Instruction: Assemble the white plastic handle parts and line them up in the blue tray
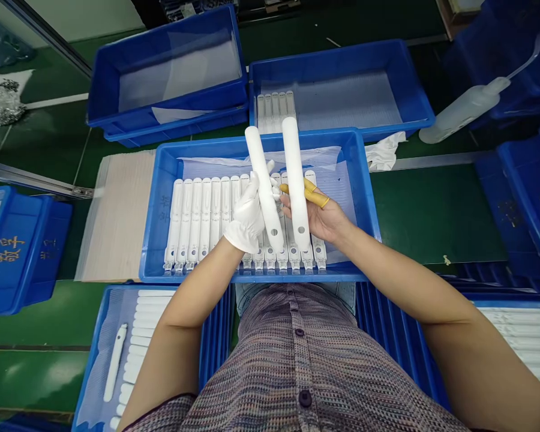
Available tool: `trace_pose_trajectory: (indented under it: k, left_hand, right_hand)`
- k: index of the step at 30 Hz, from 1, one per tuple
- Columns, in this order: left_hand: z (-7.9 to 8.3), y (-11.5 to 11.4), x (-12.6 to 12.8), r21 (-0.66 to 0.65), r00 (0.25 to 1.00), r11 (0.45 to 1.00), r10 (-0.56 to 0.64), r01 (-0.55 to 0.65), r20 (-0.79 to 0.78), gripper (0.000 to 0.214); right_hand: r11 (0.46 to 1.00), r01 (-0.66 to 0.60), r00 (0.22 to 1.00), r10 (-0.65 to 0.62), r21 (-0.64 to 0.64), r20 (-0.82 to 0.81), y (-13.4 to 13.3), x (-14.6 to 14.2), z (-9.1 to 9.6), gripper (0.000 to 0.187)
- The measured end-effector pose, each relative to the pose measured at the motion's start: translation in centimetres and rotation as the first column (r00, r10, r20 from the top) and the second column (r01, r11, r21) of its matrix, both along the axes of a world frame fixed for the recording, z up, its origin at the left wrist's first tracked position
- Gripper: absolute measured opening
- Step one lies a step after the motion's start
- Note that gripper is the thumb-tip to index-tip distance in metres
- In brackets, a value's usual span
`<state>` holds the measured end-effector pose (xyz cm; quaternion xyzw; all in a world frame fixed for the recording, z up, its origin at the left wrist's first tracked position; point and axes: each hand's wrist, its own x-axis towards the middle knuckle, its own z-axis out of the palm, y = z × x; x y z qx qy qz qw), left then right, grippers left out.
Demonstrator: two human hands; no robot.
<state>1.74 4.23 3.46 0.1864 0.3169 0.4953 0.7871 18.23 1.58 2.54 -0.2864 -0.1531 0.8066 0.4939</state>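
Note:
My left hand [248,216], in a white glove, is closed around a long white plastic housing [261,180] with a round hole near its lower end. My right hand [320,210], with yellow finger cots on some fingers, grips a second white plastic housing [296,180] with a similar hole. Both pieces are tilted up side by side, a small gap between them. Beneath them sits a blue tray [147,240] holding a row of similar white housings [193,219], which show slots and clipped lower ends. My hands hide part of that row.
Behind stand blue bins [168,111] and a bin [342,123] with several pieces. A squeeze bottle [470,111] and crumpled white cloth [386,153] lie right. A stack of pale sheets [117,216] is left. Another tray [90,372] with white pieces sits lower left.

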Motion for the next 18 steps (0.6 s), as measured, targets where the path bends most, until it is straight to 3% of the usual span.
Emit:
trace_pose_trajectory:
  k: [6,10,13,15,18]
  left_hand:
    - [-0.1,0.0,0.6,0.046,0.999,0.999,-0.014,0.015,-0.035,0.046]
    - [-0.3,0.1,0.9,0.036,0.997,0.999,-0.002,0.005,-0.083,0.050]
    - [0.0,-0.2,1.1,0.097,0.994,0.995,-0.005,0.016,-0.112,0.049]
    - [0.3,-0.6,1.0,0.165,0.992,0.986,0.001,0.020,-0.126,0.043]
    - [0.8,-1.1,0.5,0.292,0.987,0.951,-0.055,0.099,-0.153,0.040]
  right_hand:
    - [0.995,0.001,0.995,-0.011,0.103,0.095,-0.4,-0.3,-0.1,0.056]
    - [0.985,-0.029,0.977,-0.008,0.169,0.214,-0.7,-0.4,-0.2,0.063]
    - [0.949,-0.078,0.932,-0.040,0.307,0.361,-1.0,-0.4,-0.7,0.067]
    - [0.885,-0.094,0.843,-0.173,0.456,0.510,-1.3,-0.5,-1.1,0.062]
    - [0.725,-0.159,0.573,-0.485,0.670,0.660,-1.9,-0.4,-2.0,0.050]
